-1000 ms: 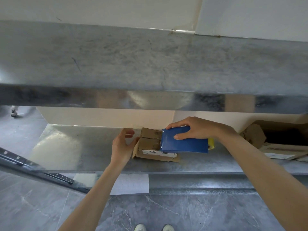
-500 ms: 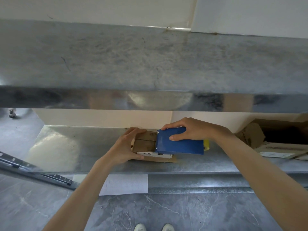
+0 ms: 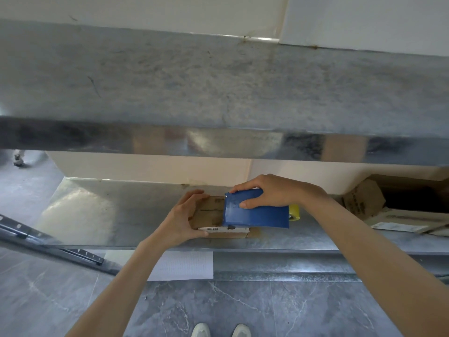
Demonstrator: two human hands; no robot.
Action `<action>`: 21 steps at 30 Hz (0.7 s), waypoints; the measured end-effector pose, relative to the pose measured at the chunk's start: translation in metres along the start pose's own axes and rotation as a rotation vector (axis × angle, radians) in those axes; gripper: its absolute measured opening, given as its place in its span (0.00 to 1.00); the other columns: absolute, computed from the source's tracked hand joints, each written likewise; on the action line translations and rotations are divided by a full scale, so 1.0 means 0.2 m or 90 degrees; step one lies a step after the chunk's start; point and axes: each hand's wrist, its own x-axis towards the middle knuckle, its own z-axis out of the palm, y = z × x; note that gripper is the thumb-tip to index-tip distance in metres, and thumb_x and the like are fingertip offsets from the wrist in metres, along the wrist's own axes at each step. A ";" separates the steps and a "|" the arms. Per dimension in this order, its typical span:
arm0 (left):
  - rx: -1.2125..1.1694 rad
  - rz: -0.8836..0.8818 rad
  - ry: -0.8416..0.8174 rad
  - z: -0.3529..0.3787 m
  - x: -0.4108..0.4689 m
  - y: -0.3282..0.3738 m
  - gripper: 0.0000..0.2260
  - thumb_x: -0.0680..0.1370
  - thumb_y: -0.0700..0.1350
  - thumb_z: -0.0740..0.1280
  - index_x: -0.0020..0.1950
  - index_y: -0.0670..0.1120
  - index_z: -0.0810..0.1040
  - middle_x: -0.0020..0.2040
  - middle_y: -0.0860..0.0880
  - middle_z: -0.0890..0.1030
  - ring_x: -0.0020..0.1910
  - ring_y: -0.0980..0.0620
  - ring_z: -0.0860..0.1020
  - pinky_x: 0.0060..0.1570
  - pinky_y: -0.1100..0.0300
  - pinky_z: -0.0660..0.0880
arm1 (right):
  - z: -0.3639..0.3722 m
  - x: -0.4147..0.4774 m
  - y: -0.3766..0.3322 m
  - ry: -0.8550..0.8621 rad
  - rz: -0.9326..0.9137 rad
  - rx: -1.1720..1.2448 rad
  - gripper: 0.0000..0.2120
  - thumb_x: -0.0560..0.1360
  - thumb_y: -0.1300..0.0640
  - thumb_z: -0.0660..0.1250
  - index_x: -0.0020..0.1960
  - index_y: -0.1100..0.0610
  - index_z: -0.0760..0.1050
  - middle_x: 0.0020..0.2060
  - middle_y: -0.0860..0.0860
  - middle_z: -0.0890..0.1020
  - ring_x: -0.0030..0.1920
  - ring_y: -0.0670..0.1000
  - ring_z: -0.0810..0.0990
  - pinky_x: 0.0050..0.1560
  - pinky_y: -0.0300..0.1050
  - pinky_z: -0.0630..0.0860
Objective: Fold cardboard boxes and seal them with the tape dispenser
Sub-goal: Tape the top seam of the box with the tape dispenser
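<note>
A small brown cardboard box (image 3: 210,212) with a white label along its near edge lies on the lower metal shelf (image 3: 109,215). My left hand (image 3: 184,218) grips the box's left end, thumb at the front and fingers over the top. My right hand (image 3: 274,190) holds the blue tape dispenser (image 3: 257,216), whose front end lies on the right part of the box's top. The yellow tape roll (image 3: 294,212) shows at the dispenser's rear. The box's right side is hidden under the dispenser.
An upper metal shelf (image 3: 218,93) juts out above the work spot. A larger open cardboard box (image 3: 364,203) and flat labelled cardboard (image 3: 401,222) sit at the right of the lower shelf. A white sheet (image 3: 184,265) hangs at the shelf front; a dark rail (image 3: 48,244) slants at left.
My left hand has closed round the box's left end, fingers over the top. The dispenser moved slightly left along the box top.
</note>
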 end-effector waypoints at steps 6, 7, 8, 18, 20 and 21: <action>0.003 0.003 0.027 0.02 -0.03 0.00 0.39 0.64 0.58 0.82 0.70 0.56 0.69 0.67 0.63 0.68 0.61 0.70 0.69 0.59 0.77 0.66 | 0.03 0.03 -0.04 -0.007 -0.015 -0.001 0.23 0.76 0.41 0.68 0.70 0.38 0.71 0.67 0.40 0.74 0.60 0.45 0.75 0.58 0.41 0.74; 0.001 0.007 0.033 0.02 -0.03 0.00 0.37 0.64 0.57 0.81 0.70 0.58 0.69 0.67 0.63 0.68 0.62 0.70 0.69 0.59 0.77 0.66 | 0.02 0.03 -0.05 -0.011 -0.014 -0.008 0.24 0.75 0.40 0.69 0.70 0.37 0.70 0.68 0.40 0.74 0.59 0.45 0.76 0.59 0.42 0.75; -0.003 0.013 0.036 0.03 -0.04 0.00 0.36 0.65 0.56 0.81 0.69 0.59 0.70 0.68 0.63 0.68 0.62 0.69 0.70 0.59 0.77 0.66 | 0.02 0.03 -0.04 -0.019 -0.010 -0.016 0.25 0.74 0.39 0.70 0.70 0.35 0.70 0.68 0.39 0.73 0.59 0.45 0.76 0.59 0.44 0.76; -0.011 0.026 0.013 0.00 -0.03 -0.03 0.36 0.63 0.64 0.77 0.69 0.67 0.69 0.69 0.65 0.65 0.66 0.63 0.69 0.61 0.71 0.70 | -0.08 -0.03 0.11 -0.090 0.003 0.039 0.27 0.71 0.38 0.73 0.67 0.27 0.67 0.67 0.31 0.70 0.61 0.40 0.76 0.62 0.43 0.75; -0.022 0.020 0.013 -0.01 -0.03 -0.02 0.35 0.62 0.64 0.78 0.68 0.70 0.69 0.68 0.67 0.65 0.66 0.64 0.69 0.60 0.73 0.69 | -0.13 -0.08 0.18 -0.074 0.016 0.040 0.26 0.70 0.37 0.73 0.65 0.24 0.67 0.67 0.32 0.71 0.60 0.40 0.77 0.63 0.44 0.75; -0.028 0.018 0.013 -0.01 -0.03 -0.02 0.35 0.62 0.64 0.78 0.67 0.72 0.69 0.68 0.68 0.65 0.66 0.65 0.69 0.60 0.74 0.69 | -0.15 -0.11 0.21 -0.066 0.025 0.050 0.26 0.69 0.36 0.72 0.63 0.22 0.67 0.67 0.32 0.72 0.60 0.40 0.77 0.63 0.45 0.75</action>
